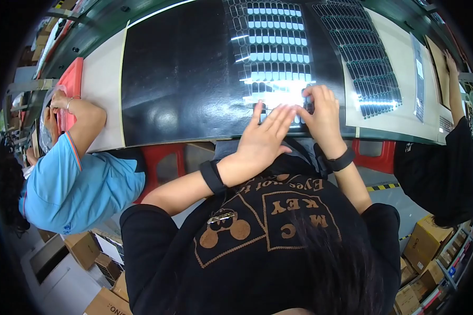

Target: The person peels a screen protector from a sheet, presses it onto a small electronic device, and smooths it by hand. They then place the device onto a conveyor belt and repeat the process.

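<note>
Sheet of small dark oval pieces [273,52] lies on black mat [178,73], at near tabletop edge | left hand [263,139] pressed flat on sheet, fingers spread, nothing clamped | right hand [323,115] fingertips pinched together on one piece | risk: neighbouring pieces lifted or creased if peeled skew.

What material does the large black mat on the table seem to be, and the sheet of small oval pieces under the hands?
The black mat looks like smooth rubber or plastic: dull sheen, soft reflections. The sheet of oval pieces seems glossy film or thin plastic, since it mirrors the lamps brightly. Both hands, left and right, press on it.
</note>
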